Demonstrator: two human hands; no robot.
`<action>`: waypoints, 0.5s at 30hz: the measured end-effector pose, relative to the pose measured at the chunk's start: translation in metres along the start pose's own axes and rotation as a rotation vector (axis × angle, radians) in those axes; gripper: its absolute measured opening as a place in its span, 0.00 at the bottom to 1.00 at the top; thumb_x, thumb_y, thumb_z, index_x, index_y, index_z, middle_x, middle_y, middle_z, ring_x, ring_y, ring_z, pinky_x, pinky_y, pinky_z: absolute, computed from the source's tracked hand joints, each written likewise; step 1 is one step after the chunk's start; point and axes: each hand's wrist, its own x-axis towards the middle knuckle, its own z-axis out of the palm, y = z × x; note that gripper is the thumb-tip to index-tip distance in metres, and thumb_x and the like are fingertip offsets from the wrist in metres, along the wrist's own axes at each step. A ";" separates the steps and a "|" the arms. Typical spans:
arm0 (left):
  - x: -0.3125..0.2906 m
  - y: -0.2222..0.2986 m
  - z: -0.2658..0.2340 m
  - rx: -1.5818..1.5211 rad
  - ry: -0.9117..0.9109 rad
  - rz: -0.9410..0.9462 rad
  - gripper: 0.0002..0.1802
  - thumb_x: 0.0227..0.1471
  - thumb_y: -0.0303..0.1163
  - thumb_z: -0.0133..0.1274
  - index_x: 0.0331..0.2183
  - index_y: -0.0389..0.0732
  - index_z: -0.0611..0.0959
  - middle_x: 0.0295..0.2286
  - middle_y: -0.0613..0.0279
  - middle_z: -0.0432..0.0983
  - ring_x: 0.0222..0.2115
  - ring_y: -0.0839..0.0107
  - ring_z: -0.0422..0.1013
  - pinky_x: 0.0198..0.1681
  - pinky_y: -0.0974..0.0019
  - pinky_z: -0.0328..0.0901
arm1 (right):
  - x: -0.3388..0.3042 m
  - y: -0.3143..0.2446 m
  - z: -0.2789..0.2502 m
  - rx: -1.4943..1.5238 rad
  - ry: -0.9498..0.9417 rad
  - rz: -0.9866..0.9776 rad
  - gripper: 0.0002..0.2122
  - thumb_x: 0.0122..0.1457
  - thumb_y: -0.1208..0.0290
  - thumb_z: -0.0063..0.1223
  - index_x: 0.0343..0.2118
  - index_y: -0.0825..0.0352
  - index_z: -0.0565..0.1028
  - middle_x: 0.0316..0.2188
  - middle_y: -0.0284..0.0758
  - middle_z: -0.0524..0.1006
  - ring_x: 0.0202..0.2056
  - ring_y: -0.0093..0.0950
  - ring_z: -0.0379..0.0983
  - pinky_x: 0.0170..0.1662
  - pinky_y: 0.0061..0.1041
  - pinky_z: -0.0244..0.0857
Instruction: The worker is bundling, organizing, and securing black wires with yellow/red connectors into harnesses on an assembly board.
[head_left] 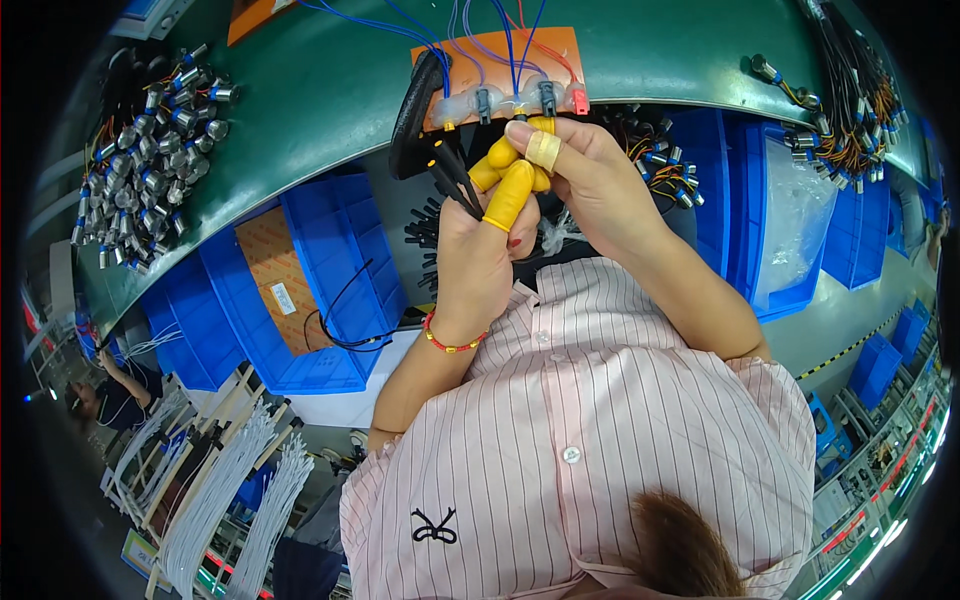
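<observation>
My left hand [480, 245], with yellow finger cots on its fingers, is closed around thin black cables [455, 178] whose orange-tipped ends stick out beside the thumb. My right hand [595, 170] has yellow cots and a pale tape wrap on a finger. Its fingers are pinched together against the left fingertips; whatever lies between them is hidden. Just beyond both hands, an orange board [560, 60] sits at the bench edge, with black and red connectors [580, 98] fixed in clear glue and blue, purple and red wires running away from it.
A black curved object [418, 115] stands left of the board. Bundles of metal-ended cables lie on the green bench [320, 90], at left [150, 160] and right [850, 130]. Blue bins [345, 240] stand below the bench edge. White cables [225, 490] hang on a rack at lower left.
</observation>
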 end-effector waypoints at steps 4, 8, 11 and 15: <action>-0.015 -0.002 0.000 0.154 -0.047 -0.001 0.09 0.61 0.30 0.44 0.40 0.34 0.73 0.17 0.74 0.60 0.14 0.86 0.52 0.17 0.78 0.44 | -0.022 -0.015 -0.003 -0.232 -0.072 -0.031 0.12 0.59 0.63 0.53 0.28 0.68 0.78 0.21 0.25 0.73 0.22 0.12 0.63 0.27 0.14 0.57; -0.018 -0.021 -0.009 0.229 -0.076 0.108 0.15 0.62 0.33 0.43 0.46 0.34 0.72 0.31 0.63 0.72 0.22 0.82 0.62 0.26 0.77 0.56 | -0.033 0.002 -0.032 0.180 0.052 0.158 0.12 0.60 0.63 0.53 0.30 0.70 0.75 0.15 0.26 0.68 0.20 0.16 0.66 0.26 0.14 0.60; -0.008 -0.022 -0.005 0.173 0.120 0.357 0.17 0.64 0.37 0.38 0.46 0.33 0.70 0.33 0.58 0.70 0.30 0.76 0.64 0.38 0.71 0.60 | -0.023 0.010 -0.056 0.332 0.246 0.049 0.13 0.63 0.66 0.46 0.38 0.73 0.72 0.25 0.33 0.74 0.29 0.24 0.73 0.37 0.23 0.68; -0.011 -0.012 -0.005 0.130 0.066 0.257 0.17 0.65 0.37 0.35 0.44 0.33 0.71 0.23 0.63 0.66 0.21 0.80 0.59 0.26 0.75 0.56 | -0.036 0.004 -0.038 0.104 0.173 -0.124 0.12 0.63 0.70 0.43 0.42 0.74 0.71 0.39 0.42 0.76 0.42 0.30 0.74 0.47 0.26 0.66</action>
